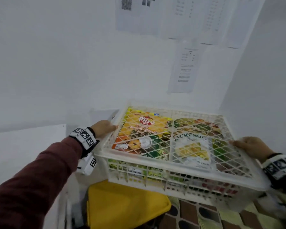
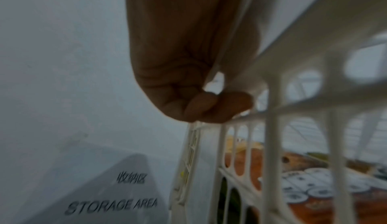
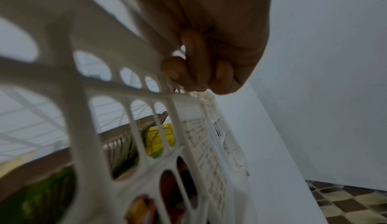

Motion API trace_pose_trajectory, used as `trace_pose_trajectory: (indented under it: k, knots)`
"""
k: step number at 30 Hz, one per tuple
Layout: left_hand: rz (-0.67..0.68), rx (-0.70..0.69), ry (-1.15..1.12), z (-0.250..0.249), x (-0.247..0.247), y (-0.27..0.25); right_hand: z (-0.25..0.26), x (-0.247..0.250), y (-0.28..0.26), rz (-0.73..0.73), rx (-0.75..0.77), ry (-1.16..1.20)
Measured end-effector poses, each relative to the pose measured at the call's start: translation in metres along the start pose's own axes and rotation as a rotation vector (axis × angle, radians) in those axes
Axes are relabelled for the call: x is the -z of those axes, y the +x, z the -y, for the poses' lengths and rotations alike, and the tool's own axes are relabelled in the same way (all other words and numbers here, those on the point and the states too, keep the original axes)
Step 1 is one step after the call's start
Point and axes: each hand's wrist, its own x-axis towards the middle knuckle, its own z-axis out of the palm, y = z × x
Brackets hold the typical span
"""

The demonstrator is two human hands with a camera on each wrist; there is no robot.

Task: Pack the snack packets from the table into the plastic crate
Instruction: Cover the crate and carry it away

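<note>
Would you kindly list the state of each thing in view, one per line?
Crate: lifted, lattice lid on, full of packets.
Pineapple packet: flat under the lid, left side.
Jackfruit packet: flat under the lid, right side.
Left hand: grips crate's left rim.
Right hand: grips crate's right rim.

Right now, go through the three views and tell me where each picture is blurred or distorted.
Head view: fairly sharp on the white lattice plastic crate, smeared at the bottom right corner by the right hand; wide-angle bending tilts the walls. Left wrist view: motion blur throughout, left hand soft, grey "STORAGE AREA" sign streaked. Right wrist view: dim, near crate bars blurred.
</note>
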Motion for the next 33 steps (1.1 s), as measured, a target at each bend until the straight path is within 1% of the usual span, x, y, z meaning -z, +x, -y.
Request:
trace_pose_trajectory:
  k: [3,6,8,10,11,12,14,17,20,23,25,27,30,33]
  knots:
    - [0.031,0.129,-0.026,0.001,-0.031,0.019,-0.018,-0.022,0.052,0.085,0.042,-0.032]
    - [0.05,0.249,-0.013,0.012,-0.058,0.032,-0.024,-0.054,0.091,0.172,0.132,-0.076]
    - [0.05,0.329,-0.02,0.032,-0.082,0.044,-0.027,-0.082,0.116,0.251,0.197,-0.11]
    - [0.059,0.38,-0.016,0.05,-0.103,0.047,-0.028,-0.11,0.133,0.258,0.226,-0.129]
    - [0.063,0.419,-0.022,0.062,-0.117,0.05,-0.031,-0.13,0.146,0.285,0.249,-0.128]
    - [0.065,0.467,-0.029,0.074,-0.128,0.052,-0.034,-0.15,0.157,0.327,0.257,-0.132]
    - [0.029,0.546,-0.065,0.096,-0.149,0.053,-0.034,-0.185,0.172,0.406,0.247,-0.173]
    - [-0.007,0.612,-0.165,0.129,-0.182,0.052,-0.042,-0.241,0.188,0.459,0.279,-0.199]
    - [-0.031,0.692,-0.244,0.153,-0.217,0.051,-0.065,-0.298,0.203,0.505,0.252,-0.174]
    - [-0.066,0.76,-0.246,0.181,-0.256,0.046,-0.081,-0.342,0.208,0.533,0.251,-0.09]
    - [-0.107,0.807,-0.254,0.198,-0.282,0.045,-0.09,-0.371,0.212,0.55,0.272,-0.107]
    - [-0.125,0.826,-0.25,0.209,-0.309,0.044,-0.103,-0.399,0.218,0.567,0.3,-0.103]
    - [-0.141,0.877,-0.27,0.228,-0.351,0.043,-0.134,-0.445,0.23,0.598,0.302,-0.094]
    - [-0.181,0.883,-0.262,0.242,-0.386,0.046,-0.153,-0.477,0.239,0.621,0.313,-0.152]
